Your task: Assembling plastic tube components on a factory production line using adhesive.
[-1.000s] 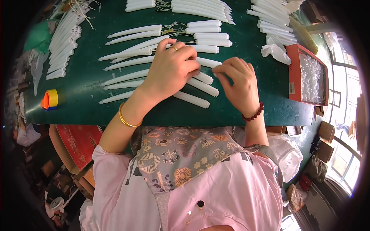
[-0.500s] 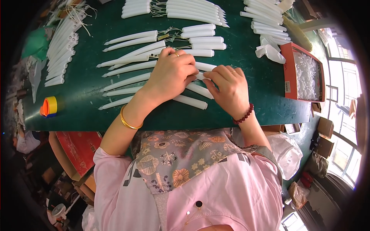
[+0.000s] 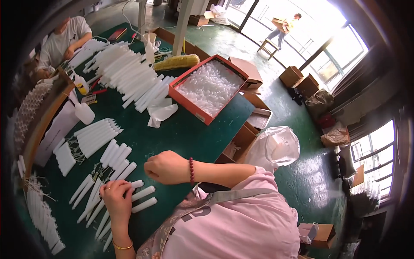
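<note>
Change: view swung right; both hands had slid toward the surface's near edge.
Left hand [image 3: 115,196]: fingers curled down on the white sticks [image 3: 129,198], pressing them flat.
Right hand [image 3: 167,167]: loosely closed, resting on the green surface [image 3: 189,134], holding nothing I could tell.
Sticks: rows beside the left hand.
Beyond: red tray [image 3: 209,88] of white bits.

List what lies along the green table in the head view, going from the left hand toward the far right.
Left hand on white tubes → right hand → crumpled white plastic → red tray of small white pieces.
</note>
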Available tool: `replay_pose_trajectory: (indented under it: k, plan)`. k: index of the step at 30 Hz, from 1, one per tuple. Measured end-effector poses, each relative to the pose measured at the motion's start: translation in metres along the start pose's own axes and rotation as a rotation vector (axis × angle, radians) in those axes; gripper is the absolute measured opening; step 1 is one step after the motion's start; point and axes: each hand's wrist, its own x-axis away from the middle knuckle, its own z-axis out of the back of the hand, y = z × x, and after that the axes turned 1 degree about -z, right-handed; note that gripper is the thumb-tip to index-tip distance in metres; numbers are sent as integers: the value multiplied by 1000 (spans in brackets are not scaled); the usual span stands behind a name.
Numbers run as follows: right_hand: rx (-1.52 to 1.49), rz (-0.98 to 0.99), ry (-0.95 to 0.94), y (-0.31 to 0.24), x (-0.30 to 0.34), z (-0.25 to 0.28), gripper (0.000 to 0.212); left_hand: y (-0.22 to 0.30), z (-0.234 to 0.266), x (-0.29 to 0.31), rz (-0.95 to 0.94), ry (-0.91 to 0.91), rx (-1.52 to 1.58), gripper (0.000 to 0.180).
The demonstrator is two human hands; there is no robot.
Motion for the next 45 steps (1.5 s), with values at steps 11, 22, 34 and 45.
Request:
replay_pose_trajectory:
  k: [11, 22, 34, 45]
  plan:
    - [192, -281, -486, 15, 125, 88, 12, 40, 39, 49, 66, -402, -72, 111]
    - [-869, -178, 295, 11, -6, -34, 48, 14, -26, 34, 161, 346, 414, 76]
    - [-1003, -149, 506, -25, -39, -112, 48, 12, -53, 14, 477, 677, 1007, 61]
    - [-1018, -197, 451, 41, -86, -70, 52, -11, -45, -9, 452, 737, 1039, 60]
